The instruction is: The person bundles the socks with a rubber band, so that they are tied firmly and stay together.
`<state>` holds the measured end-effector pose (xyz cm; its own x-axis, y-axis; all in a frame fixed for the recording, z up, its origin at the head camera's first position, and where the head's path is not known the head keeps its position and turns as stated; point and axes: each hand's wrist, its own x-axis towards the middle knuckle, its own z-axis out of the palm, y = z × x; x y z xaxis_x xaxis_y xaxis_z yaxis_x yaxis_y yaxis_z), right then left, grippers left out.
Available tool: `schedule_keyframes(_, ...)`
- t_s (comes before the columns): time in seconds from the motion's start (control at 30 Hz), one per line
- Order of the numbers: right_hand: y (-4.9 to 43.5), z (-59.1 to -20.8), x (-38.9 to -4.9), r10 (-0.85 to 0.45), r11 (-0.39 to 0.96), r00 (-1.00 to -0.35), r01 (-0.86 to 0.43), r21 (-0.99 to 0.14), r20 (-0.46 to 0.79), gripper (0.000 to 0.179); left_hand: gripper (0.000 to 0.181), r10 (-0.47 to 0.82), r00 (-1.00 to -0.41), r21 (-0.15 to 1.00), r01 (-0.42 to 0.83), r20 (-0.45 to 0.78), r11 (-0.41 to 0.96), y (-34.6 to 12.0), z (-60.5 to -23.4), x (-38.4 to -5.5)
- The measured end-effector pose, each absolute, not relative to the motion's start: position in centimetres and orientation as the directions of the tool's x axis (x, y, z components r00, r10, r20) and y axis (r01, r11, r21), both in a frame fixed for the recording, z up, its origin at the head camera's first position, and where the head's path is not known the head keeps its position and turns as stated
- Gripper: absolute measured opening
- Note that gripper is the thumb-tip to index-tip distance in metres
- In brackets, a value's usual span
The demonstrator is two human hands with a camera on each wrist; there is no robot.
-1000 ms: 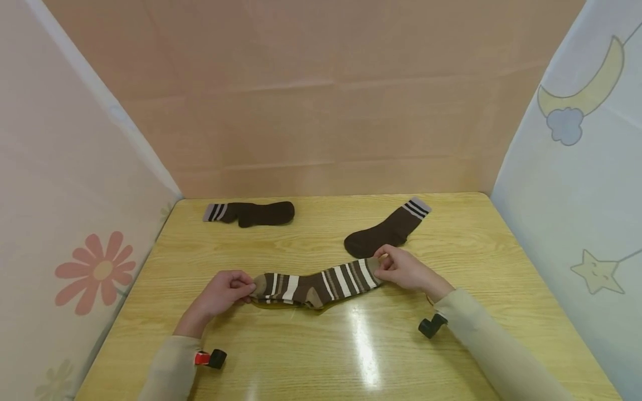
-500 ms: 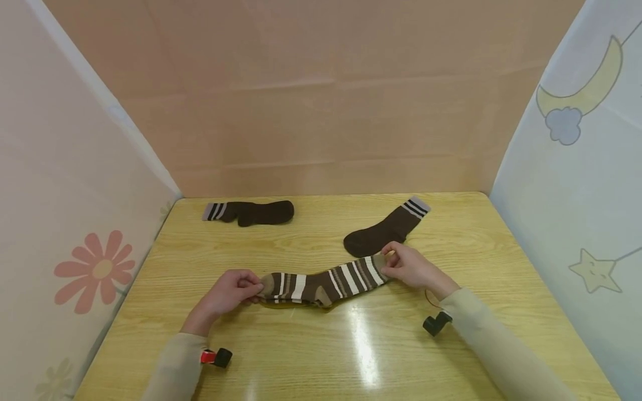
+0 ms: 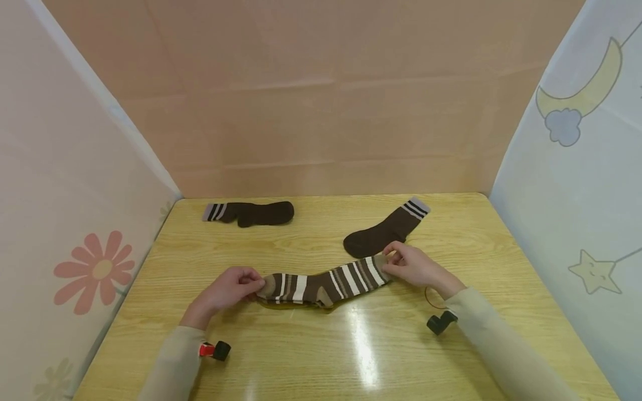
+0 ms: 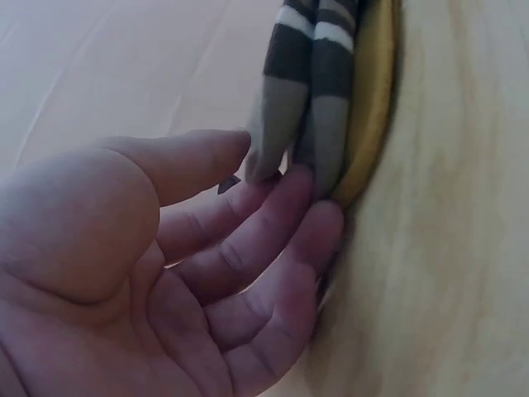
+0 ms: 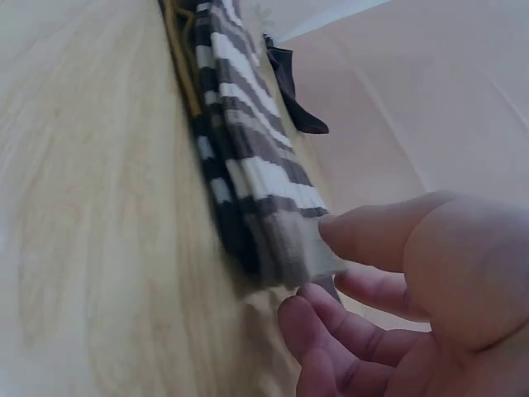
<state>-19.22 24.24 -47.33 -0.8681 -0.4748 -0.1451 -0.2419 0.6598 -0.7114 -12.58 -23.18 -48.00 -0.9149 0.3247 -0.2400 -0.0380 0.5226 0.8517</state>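
A pair of brown, white and tan striped socks (image 3: 308,287) lies stacked across the middle of the table, with a mustard layer (image 4: 374,107) beneath. At the tan toe end, my left hand (image 3: 232,289) pinches the fabric; in the left wrist view its thumb meets one side and its fingertips the lower end. My right hand (image 3: 413,266) holds the tan cuff between thumb and fingers, as the right wrist view of the cuff (image 5: 285,248) shows. Just beyond that hand rests a dark brown sock (image 3: 376,236) with a grey striped cuff.
Another dark brown sock (image 3: 263,214) lies at the back left of the wooden table (image 3: 311,356). A pinkish cloth wall (image 3: 321,111) rises behind. Pale printed panels (image 3: 567,195) stand at both sides.
Both hands and the striped socks have shifted slightly to the right over the last second, with little movement in the latter half. The dark socks stay where they were.
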Motion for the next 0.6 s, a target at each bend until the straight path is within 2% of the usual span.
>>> schedule_keyframes(0.2, 24.2, -46.8, -19.6, -0.441, 0.639, -0.895, -0.258, -0.725, -0.07, 0.028, 0.022, 0.285, -0.928, 0.833, -0.046, -0.239, 0.551, -24.1, -47.6, -13.8)
schedule_keyframes(0.37, 23.1, -46.2, -20.1, -0.412, 0.614, -0.911, -0.294, -0.733, 0.02, 0.022, 0.026, 0.192, -0.955, 0.817, -0.077, -0.225, 0.572, -25.3, -47.2, -15.2)
schedule_keyframes(0.47, 22.2, -45.6, -20.3, -0.419, 0.596, -0.908, -0.295, -0.747, 0.024, 0.024, 0.026, 0.149, -0.97, 0.805, -0.07, -0.193, 0.59, -25.7, -46.8, -16.1)
schedule_keyframes(0.6, 21.1, -44.9, -20.6, -0.424, 0.587, -0.905, -0.275, -0.761, 0.0, 0.025, 0.024, 0.152, -0.976, 0.78, -0.029, -0.158, 0.625, -25.3, -46.4, -17.3)
